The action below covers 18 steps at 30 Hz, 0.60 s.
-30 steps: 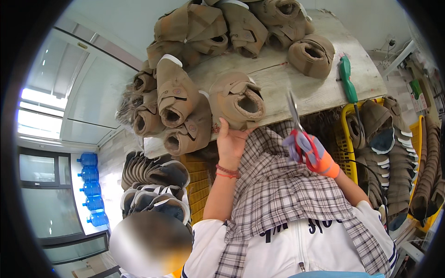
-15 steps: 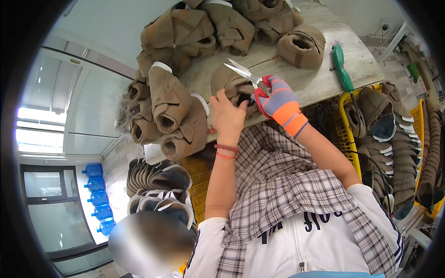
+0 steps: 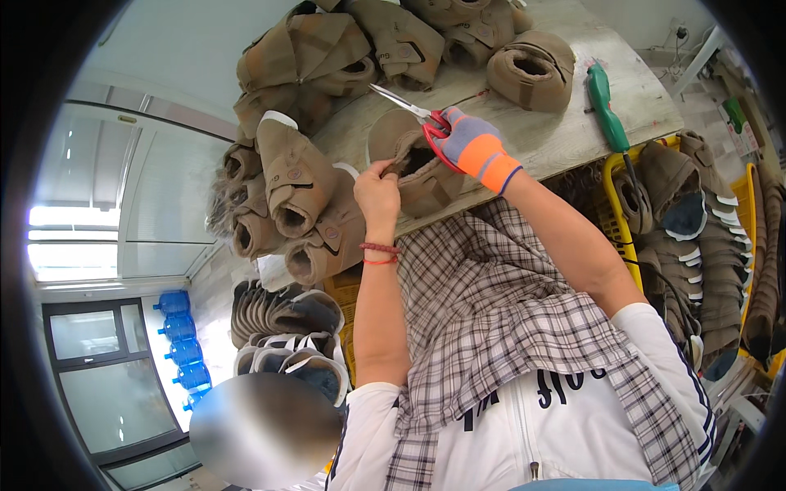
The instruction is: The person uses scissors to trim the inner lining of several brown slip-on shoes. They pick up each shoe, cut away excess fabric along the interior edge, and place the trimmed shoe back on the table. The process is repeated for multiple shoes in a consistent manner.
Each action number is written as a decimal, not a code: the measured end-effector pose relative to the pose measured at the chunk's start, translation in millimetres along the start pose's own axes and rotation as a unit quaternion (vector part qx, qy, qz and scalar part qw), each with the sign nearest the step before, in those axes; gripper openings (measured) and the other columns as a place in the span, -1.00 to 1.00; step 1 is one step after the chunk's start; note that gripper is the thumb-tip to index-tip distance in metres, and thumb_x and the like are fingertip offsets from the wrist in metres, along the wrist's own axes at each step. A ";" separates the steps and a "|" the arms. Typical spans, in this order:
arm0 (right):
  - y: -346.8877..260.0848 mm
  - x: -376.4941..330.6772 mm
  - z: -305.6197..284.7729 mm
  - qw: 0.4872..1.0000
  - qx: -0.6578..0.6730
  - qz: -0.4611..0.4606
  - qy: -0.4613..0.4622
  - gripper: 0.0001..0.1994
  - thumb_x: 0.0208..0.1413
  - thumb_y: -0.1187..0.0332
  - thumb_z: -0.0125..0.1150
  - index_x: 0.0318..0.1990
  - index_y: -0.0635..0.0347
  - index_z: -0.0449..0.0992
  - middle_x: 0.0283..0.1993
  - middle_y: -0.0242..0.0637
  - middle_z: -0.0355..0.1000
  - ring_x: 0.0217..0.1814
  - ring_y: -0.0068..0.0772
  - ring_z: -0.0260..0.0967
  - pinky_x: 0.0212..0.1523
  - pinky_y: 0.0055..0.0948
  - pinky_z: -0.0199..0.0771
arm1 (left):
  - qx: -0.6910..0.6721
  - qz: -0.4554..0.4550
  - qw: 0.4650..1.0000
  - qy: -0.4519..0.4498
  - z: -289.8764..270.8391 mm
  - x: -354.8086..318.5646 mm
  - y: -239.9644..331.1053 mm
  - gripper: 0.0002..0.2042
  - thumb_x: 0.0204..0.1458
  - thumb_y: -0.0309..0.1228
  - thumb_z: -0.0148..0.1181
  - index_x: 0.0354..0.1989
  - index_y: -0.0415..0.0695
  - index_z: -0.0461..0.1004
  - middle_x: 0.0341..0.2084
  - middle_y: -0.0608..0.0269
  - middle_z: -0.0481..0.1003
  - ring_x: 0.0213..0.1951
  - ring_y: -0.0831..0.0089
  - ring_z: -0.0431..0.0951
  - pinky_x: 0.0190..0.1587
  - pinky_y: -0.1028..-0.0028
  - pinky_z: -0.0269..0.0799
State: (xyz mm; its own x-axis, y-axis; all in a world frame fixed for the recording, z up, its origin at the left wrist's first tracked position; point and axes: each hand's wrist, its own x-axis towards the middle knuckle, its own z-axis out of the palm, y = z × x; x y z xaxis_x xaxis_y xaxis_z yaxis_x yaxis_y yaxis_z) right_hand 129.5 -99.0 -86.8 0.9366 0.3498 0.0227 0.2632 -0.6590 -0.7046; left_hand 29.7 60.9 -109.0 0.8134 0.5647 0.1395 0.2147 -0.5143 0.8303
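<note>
A brown, fleece-lined shoe upper [image 3: 443, 195] sits at the near edge of the table, its opening facing up toward me. Bare apart from bracelets at the wrist, my left hand [image 3: 377, 195] is closed with thumb and fingers pinching the left rim of that opening. My right hand [image 3: 476, 149], in a grey and orange glove, grips the red handles of a pair of scissors [image 3: 399, 100]. The blades point away to the upper left, above the upper and apart from the pinched rim. They look nearly closed.
Brown shoe uppers are heaped at the far left [image 3: 307, 49] and near left [image 3: 295, 176] of the table [image 3: 540, 151]. Another upper [image 3: 534, 72] stands farther back. A green corded tool [image 3: 606, 106] lies at the right. Yellow crates [image 3: 612, 192] hold stacked uppers below the right edge.
My right hand has drawn the scissors up and left, away from the upper's opening. My left hand has shifted left and now pinches the rim, and the opening shows more fully.
</note>
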 end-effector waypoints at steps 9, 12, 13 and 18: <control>14.0 -29.0 -4.9 0.972 0.208 -0.094 0.056 -0.58 -0.07 0.20 0.38 -0.16 0.30 0.40 -0.38 -0.30 0.47 -0.35 -0.56 0.41 -0.31 -0.53 0.40 | -0.057 0.094 0.994 0.002 -17.7 -13.6 39.5 -0.79 -0.11 -0.58 0.10 -0.26 -0.31 0.54 -0.55 0.19 0.52 -0.47 0.49 0.47 -0.33 0.54 0.37; -0.6 -59.9 -30.7 0.973 0.200 -0.092 0.074 -0.62 -0.05 0.23 0.35 -0.16 0.28 0.41 -0.36 -0.29 0.49 -0.35 -0.50 0.45 -0.33 -0.52 0.43 | -0.079 0.023 0.997 0.012 -23.9 -30.4 67.1 -0.81 -0.13 -0.63 0.15 -0.29 -0.33 0.53 -0.52 0.32 0.50 -0.49 0.67 0.39 -0.41 0.65 0.29; 0.9 -67.4 -34.3 0.963 0.224 -0.108 0.098 -0.62 -0.05 0.25 0.36 -0.15 0.29 0.40 -0.36 -0.30 0.47 -0.36 -0.53 0.43 -0.33 -0.53 0.43 | -0.088 0.030 0.996 0.008 -23.8 -33.6 67.0 -0.83 -0.13 -0.63 0.16 -0.30 -0.33 0.52 -0.53 0.33 0.49 -0.50 0.68 0.37 -0.44 0.65 0.28; 62.3 -86.1 -23.1 0.915 0.309 -0.145 0.217 -0.62 -0.05 0.38 0.35 -0.10 0.31 0.36 -0.40 -0.38 0.36 -0.38 -0.62 0.23 -0.29 -0.59 0.37 | -0.195 0.035 0.980 0.027 -30.9 -43.2 63.2 -0.90 -0.11 -0.63 0.17 -0.37 -0.33 0.50 -0.57 0.36 0.47 -0.58 0.73 0.33 -0.58 0.69 0.20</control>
State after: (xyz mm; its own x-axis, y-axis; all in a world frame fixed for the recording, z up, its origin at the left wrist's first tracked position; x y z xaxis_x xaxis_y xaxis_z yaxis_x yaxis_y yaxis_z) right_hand 70.5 -185.5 -116.3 0.8870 0.0644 0.4573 0.4598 -0.0315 -0.8875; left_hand -8.5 23.9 -45.9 0.7866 0.5760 0.2224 -0.0716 -0.2725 0.9595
